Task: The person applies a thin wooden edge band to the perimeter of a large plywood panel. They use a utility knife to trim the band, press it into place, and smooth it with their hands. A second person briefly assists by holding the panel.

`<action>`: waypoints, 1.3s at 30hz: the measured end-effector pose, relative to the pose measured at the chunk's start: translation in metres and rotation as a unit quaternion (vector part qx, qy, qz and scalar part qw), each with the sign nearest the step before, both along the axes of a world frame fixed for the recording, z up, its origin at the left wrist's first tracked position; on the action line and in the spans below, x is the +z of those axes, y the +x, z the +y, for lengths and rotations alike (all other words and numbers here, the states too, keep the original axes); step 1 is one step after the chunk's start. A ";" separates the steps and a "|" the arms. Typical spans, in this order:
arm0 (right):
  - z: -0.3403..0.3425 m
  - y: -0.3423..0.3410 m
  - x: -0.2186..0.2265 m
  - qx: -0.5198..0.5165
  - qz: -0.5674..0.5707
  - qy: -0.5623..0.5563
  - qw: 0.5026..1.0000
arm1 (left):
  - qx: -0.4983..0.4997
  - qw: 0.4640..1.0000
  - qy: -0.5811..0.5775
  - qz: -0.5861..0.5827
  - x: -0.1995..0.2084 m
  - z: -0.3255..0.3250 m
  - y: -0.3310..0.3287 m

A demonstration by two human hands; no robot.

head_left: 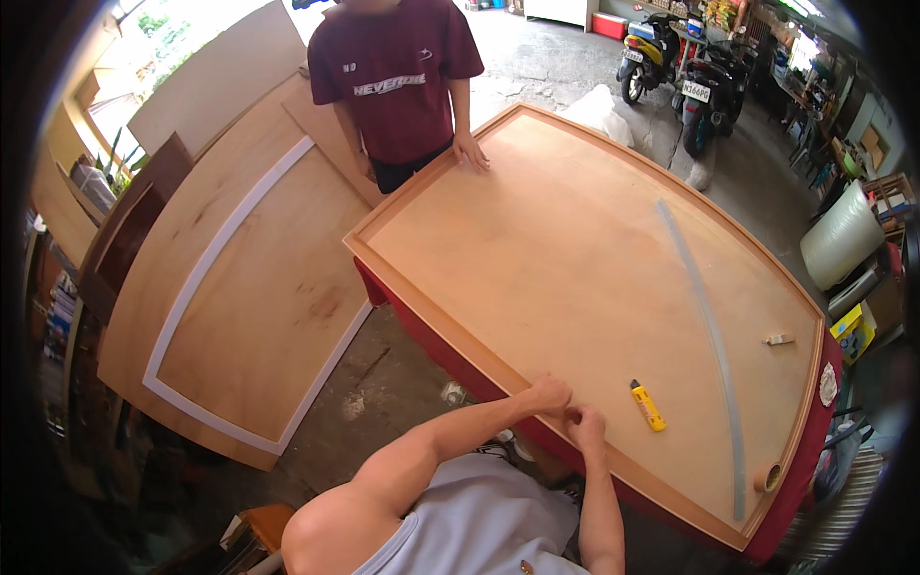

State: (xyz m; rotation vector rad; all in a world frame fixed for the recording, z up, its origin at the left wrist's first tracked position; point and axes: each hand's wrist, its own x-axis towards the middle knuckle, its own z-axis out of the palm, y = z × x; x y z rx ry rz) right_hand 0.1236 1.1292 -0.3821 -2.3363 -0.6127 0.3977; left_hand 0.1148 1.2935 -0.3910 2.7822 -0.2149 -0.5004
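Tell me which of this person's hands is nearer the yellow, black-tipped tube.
Right. The right hand is just left of the yellow tube; the left hand is farther left, beyond the right one.

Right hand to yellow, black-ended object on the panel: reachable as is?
Probably yes: the right hand is at the near edge of the panel, and nothing visible stands between it and the yellow object.

At the near edge of the framed panel (537,259), whether the left hand (550,395) or right hand (586,427) holds anything is hidden.
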 end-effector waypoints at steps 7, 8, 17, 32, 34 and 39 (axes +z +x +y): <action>0.007 0.003 -0.004 0.011 -0.004 -0.056 0.998 | -0.021 0.998 -0.006 -0.053 0.000 0.003 -0.008; 0.008 0.002 -0.006 0.007 -0.002 -0.066 0.998 | -0.031 0.996 -0.001 -0.084 -0.005 0.003 -0.012; 0.016 -0.016 0.006 0.034 -0.070 -0.095 0.992 | -0.073 0.977 -0.049 -0.196 -0.005 0.010 -0.032; 0.008 -0.014 0.015 0.079 -0.079 -0.184 0.976 | -0.031 0.988 0.020 -0.149 0.011 0.008 -0.045; 0.008 -0.014 0.021 0.079 -0.081 -0.184 0.976 | -0.015 0.988 0.009 -0.154 0.008 0.010 -0.046; 0.003 -0.008 0.016 0.071 -0.050 -0.191 0.978 | 0.011 0.982 -0.025 -0.185 0.004 0.008 -0.051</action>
